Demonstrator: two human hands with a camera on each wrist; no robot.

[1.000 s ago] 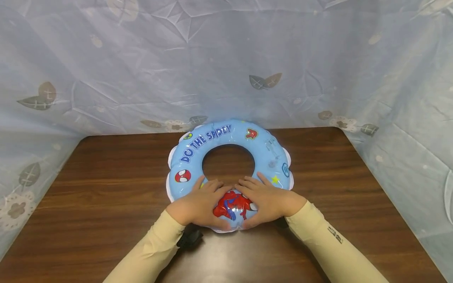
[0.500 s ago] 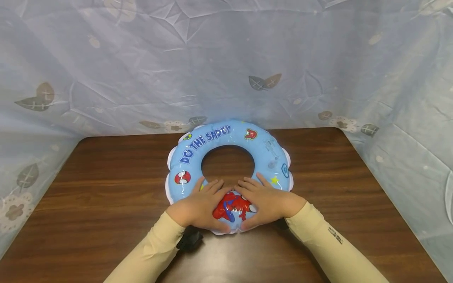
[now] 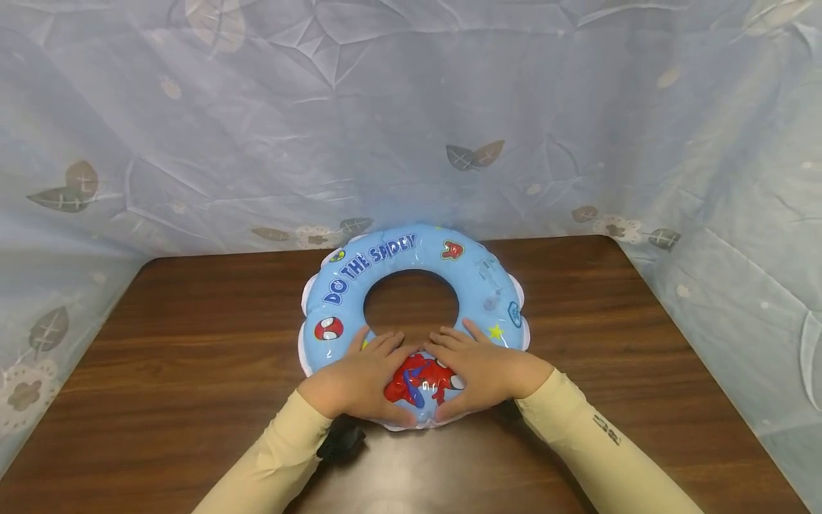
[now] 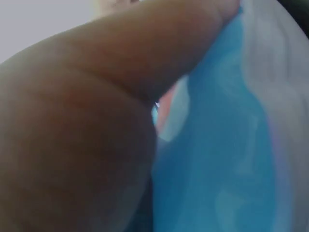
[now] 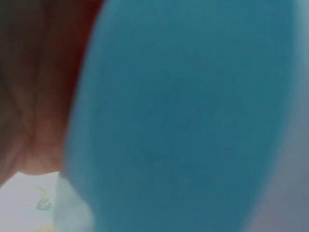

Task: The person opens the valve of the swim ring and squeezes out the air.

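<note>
One inflatable ring (image 3: 475, 293), pale blue with a white scalloped edge, lies flat on one brown wooden table (image 3: 193, 357), around the middle and reaching the far side, and two bare hands are on it! The left hand (image 3: 362, 382) rests on the near left of the tube, fingers extended and slightly spread across the top, thumb stretched towards the near rim; the right hand (image 3: 484, 371) mirrors it on the near right, spread too, its thumb also pointing at that rim. Two thumbs, close together but apart, and between the palms sits one red-and-blue figure (image 3: 420, 382), partly covered. Round the ring we go: one line of three blue words, the lettering (image 3: 369, 265), on the far left, one red-and-white mask print (image 3: 329, 328) below it, one red emblem (image 3: 452, 250) at the far right, one yellow star (image 3: 496, 331) just beyond the right hand. Two cream sleeves come in from below, the left sleeve (image 3: 272, 457) and the right sleeve (image 3: 597, 442), with one black object (image 3: 342, 439) beside the left wrist, and behind it all hangs a creased, leaf-printed pale cloth (image 3: 385, 107)
</note>
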